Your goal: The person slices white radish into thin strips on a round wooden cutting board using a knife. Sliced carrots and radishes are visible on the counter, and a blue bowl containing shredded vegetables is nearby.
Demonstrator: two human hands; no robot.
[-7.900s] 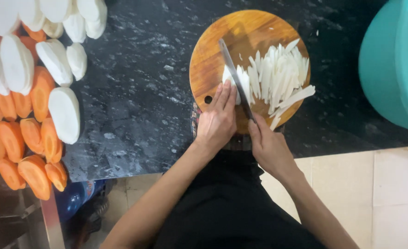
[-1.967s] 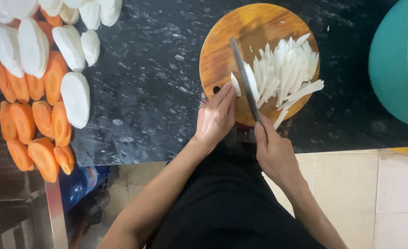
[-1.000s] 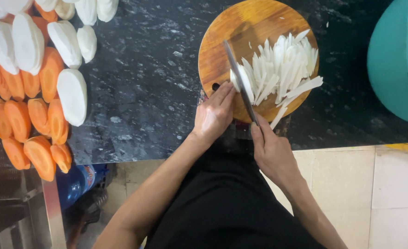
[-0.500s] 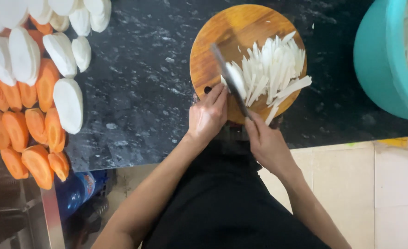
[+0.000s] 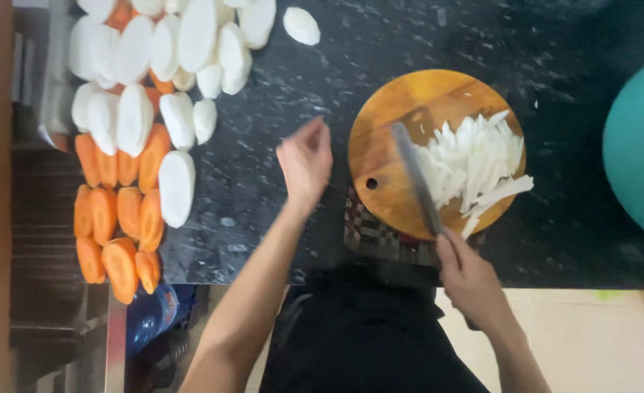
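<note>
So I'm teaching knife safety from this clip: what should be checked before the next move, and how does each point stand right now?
1. Left hand away from the blade: ok, it hangs open over the dark speckled stone counter, beside the round wooden cutting board.
2. Right hand has a firm grip on the knife: cannot tell, the handle is hidden.
3. Blade resting low on the board: ok.
4. Pile of white vegetable strips wholly on the board: not ok, a few overhang its edge.
5. White oval slices beside the left hand: ok.
</note>
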